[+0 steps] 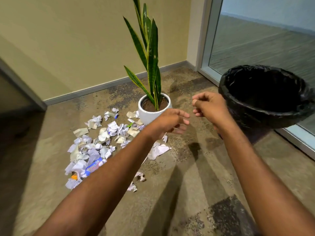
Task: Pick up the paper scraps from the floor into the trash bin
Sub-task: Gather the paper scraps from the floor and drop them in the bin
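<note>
The floor (196, 176) is mottled tan concrete with dark, speckled patches, one far behind the plant and one near at the right. A yellowish-olive wall (68, 48) with a grey skirting strip (105, 86) closes the far side. At the far right stands a pale-framed glass door panel (264, 40).

The crumpled white and cream paper scraps (95, 147) lie heaped on the floor at the left, reaching to the foot of a round white ceramic pot (146, 114). This pot holds a tall snake plant with yellow-edged green leaves (151, 53). A blue printed wrapper (94, 166) and an orange bit (74, 176) sit among the nearer scraps. A few scraps lie apart, nearer the camera.

The round trash bin lined with a black plastic bag (255, 116) stands at the right, beside the glass.

The left hand (170, 122) hangs over the pile's right edge, its fingers loose and spread, gripping nothing; its forearm hides part of the heap. The right hand (211, 108) is held just left of the bin's rim, curled into a loose fist, with no paper showing in it.
</note>
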